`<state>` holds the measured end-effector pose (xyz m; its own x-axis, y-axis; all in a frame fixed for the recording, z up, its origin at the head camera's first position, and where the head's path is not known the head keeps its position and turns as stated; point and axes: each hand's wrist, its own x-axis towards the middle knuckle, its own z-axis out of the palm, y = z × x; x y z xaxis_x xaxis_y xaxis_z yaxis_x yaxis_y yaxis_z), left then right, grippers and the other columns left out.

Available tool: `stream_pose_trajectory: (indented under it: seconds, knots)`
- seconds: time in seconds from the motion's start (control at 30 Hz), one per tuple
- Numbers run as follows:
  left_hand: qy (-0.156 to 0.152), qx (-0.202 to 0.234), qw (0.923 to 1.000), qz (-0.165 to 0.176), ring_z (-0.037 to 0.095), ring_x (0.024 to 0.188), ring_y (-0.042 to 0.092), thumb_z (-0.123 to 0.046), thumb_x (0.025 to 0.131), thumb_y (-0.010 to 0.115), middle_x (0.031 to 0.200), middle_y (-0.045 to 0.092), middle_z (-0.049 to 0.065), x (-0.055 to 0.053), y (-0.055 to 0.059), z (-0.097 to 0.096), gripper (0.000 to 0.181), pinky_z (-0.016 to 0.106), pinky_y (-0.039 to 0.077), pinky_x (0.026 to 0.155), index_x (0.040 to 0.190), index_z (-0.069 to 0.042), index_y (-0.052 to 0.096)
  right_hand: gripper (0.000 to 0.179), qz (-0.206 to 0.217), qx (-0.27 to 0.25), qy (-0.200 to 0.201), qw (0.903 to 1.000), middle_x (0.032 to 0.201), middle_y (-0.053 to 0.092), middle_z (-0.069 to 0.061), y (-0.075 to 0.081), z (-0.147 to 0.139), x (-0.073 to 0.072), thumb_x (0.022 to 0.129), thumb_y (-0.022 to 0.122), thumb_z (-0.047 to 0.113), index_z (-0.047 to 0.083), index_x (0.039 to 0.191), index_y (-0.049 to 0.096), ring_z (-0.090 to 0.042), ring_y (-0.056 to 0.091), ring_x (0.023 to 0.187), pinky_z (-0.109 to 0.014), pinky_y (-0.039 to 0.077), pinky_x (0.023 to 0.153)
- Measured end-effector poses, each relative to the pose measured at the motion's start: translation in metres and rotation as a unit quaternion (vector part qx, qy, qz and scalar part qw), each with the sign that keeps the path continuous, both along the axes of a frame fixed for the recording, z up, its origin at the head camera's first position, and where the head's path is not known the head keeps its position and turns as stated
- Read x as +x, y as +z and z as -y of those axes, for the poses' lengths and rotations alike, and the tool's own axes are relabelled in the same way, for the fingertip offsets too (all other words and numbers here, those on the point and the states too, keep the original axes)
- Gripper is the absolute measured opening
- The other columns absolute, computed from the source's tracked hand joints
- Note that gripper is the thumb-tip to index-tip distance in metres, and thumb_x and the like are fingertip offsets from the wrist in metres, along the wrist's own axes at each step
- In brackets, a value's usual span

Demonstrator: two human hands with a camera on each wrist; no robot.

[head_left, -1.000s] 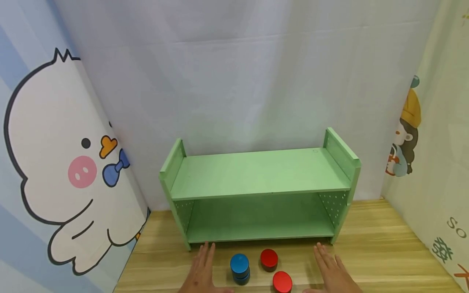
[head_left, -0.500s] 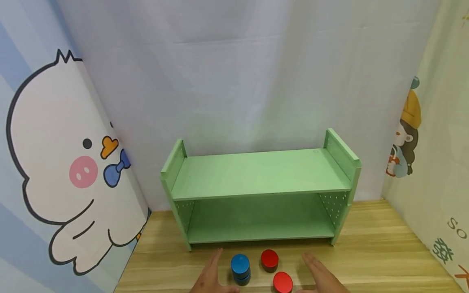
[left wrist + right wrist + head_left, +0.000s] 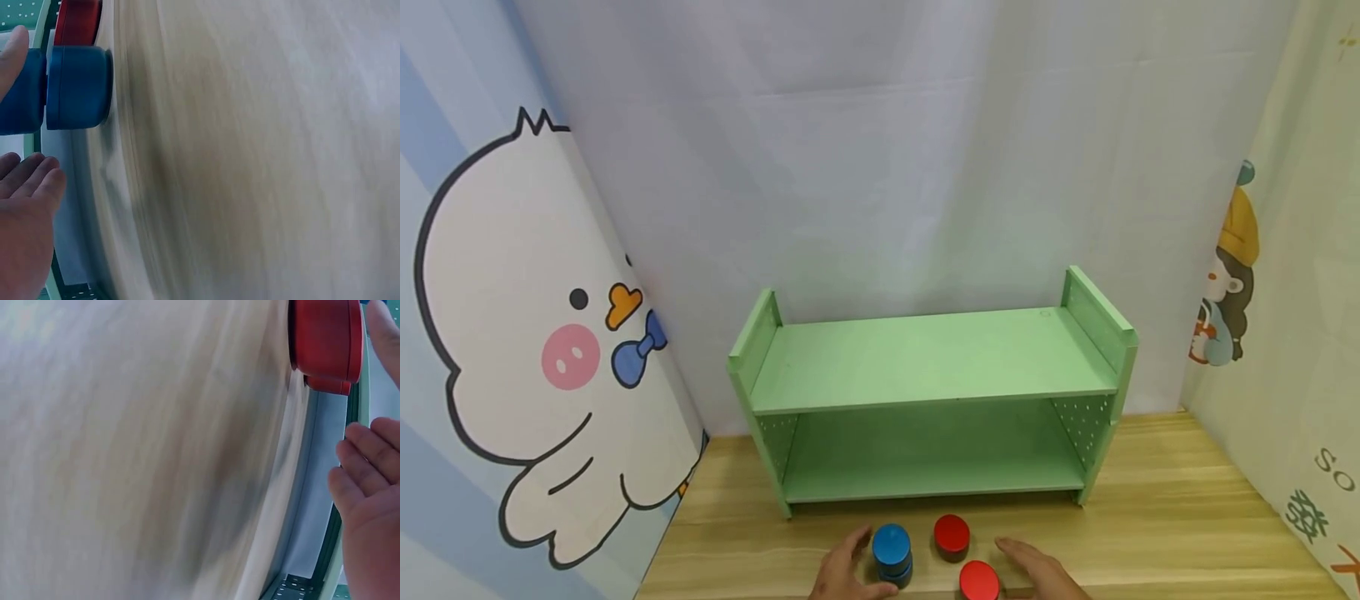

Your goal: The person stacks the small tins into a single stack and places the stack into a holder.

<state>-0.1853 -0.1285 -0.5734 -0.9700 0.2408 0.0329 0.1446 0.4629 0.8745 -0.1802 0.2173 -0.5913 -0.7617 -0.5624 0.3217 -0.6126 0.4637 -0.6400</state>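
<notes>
Two blue round tins stand stacked, the upper tin (image 3: 891,545) on the lower tin (image 3: 896,575). My left hand (image 3: 842,573) is right beside the stack on its left. In the left wrist view, the fingers (image 3: 37,178) are apart from the lower blue tin (image 3: 80,87), and the thumb overlaps the upper one. To the right sit two red round tins, a farther one (image 3: 952,537) and a nearer one (image 3: 979,581). My right hand (image 3: 1045,573) is at the right of the nearer red tin, its fingers (image 3: 369,456) extended and holding nothing.
A light green two-tier shelf (image 3: 936,358) with raised sides stands behind the tins on the wood-grain table (image 3: 1180,517). A pale cloth (image 3: 880,167) hangs behind it. Printed cloths, with a cartoon chick (image 3: 512,292) on the left one, border both sides.
Both hands have moved inward and lower in the head view: the left one closer to the blue stack, the right one closer to the nearer red tin. The tins and shelf stay in place.
</notes>
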Motion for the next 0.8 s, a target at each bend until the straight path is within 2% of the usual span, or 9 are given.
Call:
stream_pose_trajectory:
  seconds: [0.07, 0.17, 0.23, 0.4, 0.47, 0.57, 0.67, 0.8]
  knots:
    - [0.001, 0.015, 0.9999, 0.006, 0.053, 0.117, 0.055, -0.017, 0.069, 0.094, 0.129, 0.054, 0.038, -0.001, -0.001, -0.002, 0.086, 0.05, 0.055, 0.093, 0.132, 0.018, 0.047, 0.073, 0.007, -0.008, 0.012, 0.9999, 0.123, 0.057, -0.036, -0.002, 0.0, -0.002, 0.08, 0.086, 0.026, -0.017, 0.129, 0.052, -0.008, 0.053, 0.124, -0.025, 0.053, 0.095]
    - [0.007, 0.022, 0.9997, 0.01, 0.052, 0.116, 0.056, -0.017, 0.069, 0.094, 0.127, 0.055, 0.038, -0.001, -0.001, -0.005, 0.084, 0.048, 0.056, 0.093, 0.131, 0.019, 0.048, 0.071, 0.07, -0.032, 0.03, 0.9965, 0.125, 0.055, -0.037, -0.002, 0.001, -0.003, 0.083, 0.084, 0.023, -0.018, 0.13, 0.051, -0.003, 0.05, 0.123, -0.02, 0.05, 0.094]
    - [0.011, 0.021, 0.9997, 0.008, 0.051, 0.114, 0.058, -0.016, 0.069, 0.094, 0.126, 0.055, 0.038, -0.002, -0.001, -0.006, 0.083, 0.047, 0.057, 0.092, 0.13, 0.018, 0.05, 0.068, 0.087, -0.036, 0.036, 0.9949, 0.124, 0.056, -0.036, -0.002, 0.002, -0.004, 0.085, 0.083, 0.023, -0.018, 0.13, 0.051, -0.003, 0.052, 0.121, -0.02, 0.051, 0.093]
    - [0.029, 0.026, 0.9992, 0.011, 0.05, 0.11, 0.061, -0.011, 0.068, 0.093, 0.122, 0.058, 0.036, -0.001, -0.003, -0.01, 0.076, 0.044, 0.059, 0.089, 0.126, 0.017, 0.053, 0.062, 0.051, -0.015, 0.032, 0.9981, 0.119, 0.062, -0.031, -0.002, 0.006, -0.005, 0.085, 0.082, 0.021, -0.017, 0.125, 0.056, -0.009, 0.058, 0.116, -0.026, 0.056, 0.09]
    - [0.035, 0.032, 0.9988, 0.014, 0.048, 0.108, 0.062, -0.01, 0.069, 0.093, 0.119, 0.06, 0.035, -0.001, -0.003, -0.011, 0.073, 0.043, 0.06, 0.088, 0.124, 0.017, 0.054, 0.06, 0.054, -0.012, 0.031, 0.998, 0.119, 0.063, -0.029, -0.002, 0.007, -0.004, 0.085, 0.082, 0.021, -0.017, 0.125, 0.057, -0.008, 0.059, 0.115, -0.026, 0.056, 0.089]
    - [0.042, 0.04, 0.9982, 0.017, 0.047, 0.107, 0.063, -0.008, 0.069, 0.092, 0.117, 0.062, 0.033, 0.0, -0.004, -0.011, 0.07, 0.042, 0.06, 0.087, 0.123, 0.016, 0.055, 0.06, 0.083, -0.015, 0.031, 0.996, 0.119, 0.063, -0.029, -0.002, 0.008, -0.004, 0.086, 0.081, 0.022, -0.017, 0.125, 0.057, -0.007, 0.058, 0.115, -0.026, 0.056, 0.089]
    - [0.051, 0.041, 0.9978, 0.014, 0.046, 0.106, 0.064, -0.005, 0.069, 0.092, 0.116, 0.063, 0.031, -0.001, -0.004, -0.013, 0.066, 0.04, 0.061, 0.085, 0.121, 0.015, 0.056, 0.06, 0.135, -0.027, 0.029, 0.99, 0.121, 0.062, -0.029, -0.002, 0.008, -0.005, 0.087, 0.081, 0.023, -0.016, 0.126, 0.057, -0.004, 0.057, 0.115, -0.024, 0.054, 0.092]
    - [0.063, 0.037, 0.9973, 0.014, 0.044, 0.104, 0.065, -0.002, 0.068, 0.091, 0.113, 0.064, 0.03, -0.001, -0.005, -0.016, 0.063, 0.04, 0.061, 0.084, 0.118, 0.015, 0.057, 0.06, 0.151, -0.053, 0.04, 0.9863, 0.121, 0.062, -0.029, -0.004, 0.009, -0.007, 0.086, 0.081, 0.021, -0.018, 0.126, 0.056, -0.001, 0.055, 0.115, -0.022, 0.053, 0.093]
